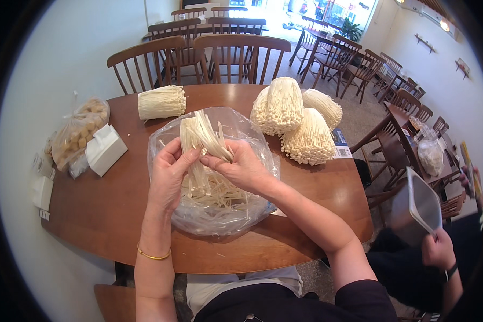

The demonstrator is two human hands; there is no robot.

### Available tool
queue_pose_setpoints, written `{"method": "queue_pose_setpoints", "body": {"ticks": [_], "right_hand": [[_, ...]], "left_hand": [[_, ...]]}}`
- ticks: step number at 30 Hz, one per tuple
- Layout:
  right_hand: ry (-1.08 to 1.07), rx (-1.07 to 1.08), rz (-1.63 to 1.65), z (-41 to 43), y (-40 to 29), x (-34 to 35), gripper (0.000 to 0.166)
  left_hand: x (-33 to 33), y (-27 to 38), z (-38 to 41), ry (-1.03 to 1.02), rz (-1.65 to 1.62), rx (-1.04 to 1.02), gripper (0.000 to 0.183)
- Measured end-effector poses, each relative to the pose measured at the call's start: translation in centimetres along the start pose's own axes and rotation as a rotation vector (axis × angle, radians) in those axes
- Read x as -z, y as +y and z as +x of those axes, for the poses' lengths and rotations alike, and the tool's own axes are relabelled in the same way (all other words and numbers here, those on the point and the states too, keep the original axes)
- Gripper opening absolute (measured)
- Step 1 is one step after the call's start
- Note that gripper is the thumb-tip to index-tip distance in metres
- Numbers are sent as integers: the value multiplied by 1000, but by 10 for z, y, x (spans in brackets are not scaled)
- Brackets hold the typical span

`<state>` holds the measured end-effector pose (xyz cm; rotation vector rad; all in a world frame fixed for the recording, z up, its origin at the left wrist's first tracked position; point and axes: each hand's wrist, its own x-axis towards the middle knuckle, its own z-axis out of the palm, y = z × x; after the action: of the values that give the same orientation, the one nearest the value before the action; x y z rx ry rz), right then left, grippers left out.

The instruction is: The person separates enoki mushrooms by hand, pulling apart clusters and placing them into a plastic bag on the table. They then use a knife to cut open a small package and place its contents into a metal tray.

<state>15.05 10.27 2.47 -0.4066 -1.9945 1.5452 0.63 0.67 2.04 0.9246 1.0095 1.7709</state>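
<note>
Between my two hands is a clump of enoki mushrooms (197,131), partly split into strands. My left hand (169,169) pinches its left side between thumb and fingers. On the right side, my right hand (241,163) grips a portion of the strands, the thumbs almost meeting. Directly beneath lies an open clear plastic bag (225,221) on the wooden table, with loose enoki strands (217,195) inside it. One whole enoki bundle (161,102) rests on its side beyond the bag at the left. Several more enoki bundles (283,106) are piled at the right, some stacked on others.
On the wooden table (104,209), a tissue box (106,149) and a bag of brown cubes (82,133) stand at the left by the wall. A card with a printed code (342,152) lies at the right edge. Beside me, another person's hand (438,247) holds a metal container (416,209).
</note>
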Motion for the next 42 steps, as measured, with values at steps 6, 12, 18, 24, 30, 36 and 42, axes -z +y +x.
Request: {"method": "queue_pose_setpoints", "body": {"ticks": [6, 12, 18, 24, 30, 36, 42], "right_hand": [[-105, -77, 203, -5, -6, 2, 26], [-179, -30, 333, -6, -15, 1, 30], [78, 238, -73, -5, -2, -5, 38], [10, 69, -137, -7, -12, -2, 26], [-1, 238, -158, -2, 0, 1, 26], [-174, 110, 307, -7, -33, 7, 24], [89, 288, -157, -7, -10, -2, 29]], "left_hand": [[2, -1, 1, 8, 6, 14, 30], [22, 1, 5, 30, -70, -1, 28], [-2, -1, 0, 7, -63, -10, 37], [6, -2, 2, -32, -61, 9, 38], [6, 3, 2, -39, -59, 69, 36], [26, 0, 10, -42, -71, 79, 34], [-1, -3, 5, 12, -57, -7, 32]]}}
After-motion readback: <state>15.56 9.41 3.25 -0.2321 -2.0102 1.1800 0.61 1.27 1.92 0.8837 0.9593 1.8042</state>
